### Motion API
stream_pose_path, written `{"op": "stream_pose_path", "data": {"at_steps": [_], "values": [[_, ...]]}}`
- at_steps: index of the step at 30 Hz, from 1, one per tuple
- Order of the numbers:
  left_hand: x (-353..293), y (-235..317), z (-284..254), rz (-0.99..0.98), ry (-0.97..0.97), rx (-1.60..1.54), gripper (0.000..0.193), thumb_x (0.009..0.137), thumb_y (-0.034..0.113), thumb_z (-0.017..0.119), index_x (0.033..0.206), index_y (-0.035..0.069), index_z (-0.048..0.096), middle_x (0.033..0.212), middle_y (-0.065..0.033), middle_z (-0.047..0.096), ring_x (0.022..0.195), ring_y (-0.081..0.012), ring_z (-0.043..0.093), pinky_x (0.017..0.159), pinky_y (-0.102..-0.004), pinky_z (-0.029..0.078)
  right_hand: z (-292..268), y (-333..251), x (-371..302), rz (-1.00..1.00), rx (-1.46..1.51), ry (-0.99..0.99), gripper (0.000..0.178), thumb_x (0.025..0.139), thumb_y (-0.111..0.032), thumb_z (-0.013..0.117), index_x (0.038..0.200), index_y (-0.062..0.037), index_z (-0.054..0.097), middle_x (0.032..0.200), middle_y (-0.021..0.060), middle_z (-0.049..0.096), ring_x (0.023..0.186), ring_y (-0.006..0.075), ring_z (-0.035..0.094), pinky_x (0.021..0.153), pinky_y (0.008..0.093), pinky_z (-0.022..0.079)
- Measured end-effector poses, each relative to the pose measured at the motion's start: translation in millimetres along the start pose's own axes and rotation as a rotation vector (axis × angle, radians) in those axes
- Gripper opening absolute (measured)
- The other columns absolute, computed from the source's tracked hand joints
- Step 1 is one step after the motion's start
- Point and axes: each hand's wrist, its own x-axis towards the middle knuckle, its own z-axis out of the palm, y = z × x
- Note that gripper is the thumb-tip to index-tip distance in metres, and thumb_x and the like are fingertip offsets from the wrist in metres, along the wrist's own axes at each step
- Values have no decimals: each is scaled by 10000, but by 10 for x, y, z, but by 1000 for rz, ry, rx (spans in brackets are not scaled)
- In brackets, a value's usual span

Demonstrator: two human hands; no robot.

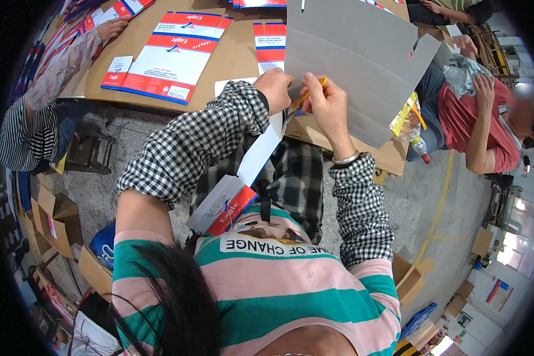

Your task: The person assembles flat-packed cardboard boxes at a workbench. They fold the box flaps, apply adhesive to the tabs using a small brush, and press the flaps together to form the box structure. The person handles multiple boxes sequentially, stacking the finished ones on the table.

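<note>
My right hand (327,107) is closed around a slim yellow tool (310,93) that looks like a box cutter, its narrow tip pointing down and left. Beside it, my left hand (274,90) grips the near-left edge of a large grey cardboard sheet (353,65), with the fingers partly hidden. The sheet is creased and tilted up, its plain side facing me. Below the hands a white strip (261,151) hangs toward my lap. At its lower end is a grey-white and red printed carton panel (222,204), resting against my middle.
On the brown cardboard-covered table (228,56) lies a flat red, white and blue carton (175,56). Another person's hand (111,28) rests at the far left. A person in red (486,118) sits at the right, near a plastic bottle (420,148). A stool (89,151) and open boxes (56,219) stand left.
</note>
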Motion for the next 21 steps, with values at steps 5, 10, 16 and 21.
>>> {"op": "stream_pose_path", "data": {"at_steps": [5,10,16,21], "values": [[-34,-12,18,38,61,-82,201,754,62,621,949,40,667,926,-208,608,900,-359,602,783,-437,483,81,-38,15,-42,-109,-81,304,902,-243,618,779,35,635,549,45,572,454,82,533,419,243,393],[37,-61,36,96,0,-76,139,769,94,609,880,31,663,869,-202,638,843,-357,609,742,-435,494,108,32,56,-79,-235,-141,334,883,-246,635,701,31,596,526,75,541,458,111,513,435,273,389],[35,-134,114,158,116,-51,148,790,117,583,886,35,658,835,-182,654,824,-366,614,717,-430,497,100,-25,94,-146,-268,-96,345,867,-255,647,691,33,578,550,117,543,485,142,493,466,300,392],[14,-52,20,116,0,-97,164,797,116,573,926,56,655,882,-187,650,841,-370,602,739,-428,494,125,-43,83,-181,-310,-114,349,864,-271,649,702,31,584,553,134,535,477,156,480,464,311,392]]}}
